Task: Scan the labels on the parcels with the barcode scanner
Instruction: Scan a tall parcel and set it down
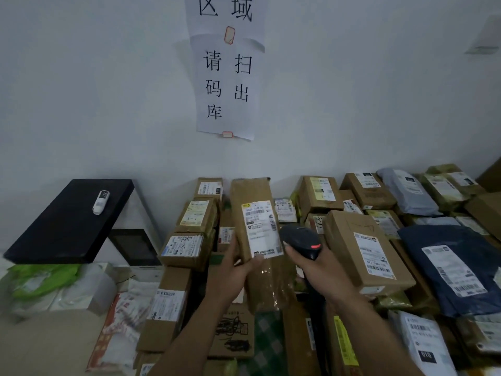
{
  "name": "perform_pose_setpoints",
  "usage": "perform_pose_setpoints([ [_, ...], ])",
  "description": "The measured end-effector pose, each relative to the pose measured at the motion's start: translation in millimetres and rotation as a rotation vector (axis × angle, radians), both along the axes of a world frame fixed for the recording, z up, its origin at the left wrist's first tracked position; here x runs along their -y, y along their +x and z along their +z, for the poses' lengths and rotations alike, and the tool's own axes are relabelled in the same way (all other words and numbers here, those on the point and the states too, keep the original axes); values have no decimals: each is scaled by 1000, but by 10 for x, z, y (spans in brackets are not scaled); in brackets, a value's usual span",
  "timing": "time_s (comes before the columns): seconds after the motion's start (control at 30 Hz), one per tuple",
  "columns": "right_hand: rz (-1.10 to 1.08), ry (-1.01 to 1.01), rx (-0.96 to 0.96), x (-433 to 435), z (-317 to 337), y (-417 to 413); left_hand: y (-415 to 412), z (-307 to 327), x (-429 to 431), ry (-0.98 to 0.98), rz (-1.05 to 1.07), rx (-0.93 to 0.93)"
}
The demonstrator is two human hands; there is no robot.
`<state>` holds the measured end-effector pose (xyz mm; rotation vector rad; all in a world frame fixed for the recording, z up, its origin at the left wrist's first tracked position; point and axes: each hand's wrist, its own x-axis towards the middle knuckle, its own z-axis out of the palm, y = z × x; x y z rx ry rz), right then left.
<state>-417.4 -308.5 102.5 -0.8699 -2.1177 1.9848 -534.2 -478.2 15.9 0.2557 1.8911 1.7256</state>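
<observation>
- Holding long brown parcel (254, 189) upright w/ left hand (233, 271): it grips the lower part, thumb on front at label's bottom edge, so label (261, 229) faces cam, flat and readable.
- Right hand (318, 270) is clenched round handle of barcode scanner (299, 238). Scanner head sits just beside label's right edge, red light showing. Can't see the scan window; looks aimed left at label.
- Parcel is held clear of the pile, prob to keep neighbours' codes out of the beam → fewer misreads.
- Other parcels lie mostly label-up along the wall: brown box (360, 248) just right of scanner, navy mailer (447, 267) further right. Label-up = scannable w/o flipping.
- Far left: black slab (70, 221) w/ small white device (100, 202) on top, untouched.
- Paper sign (227, 88) on wall above pile.
- Est: mid-scan on this one, plenty left.
</observation>
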Motion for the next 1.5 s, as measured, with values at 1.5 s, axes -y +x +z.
perform_pose_setpoints([
  [1.5, -86, -138, 137, -585, -849, -1072, -1785, -911, -770, -1004, -99, -694],
])
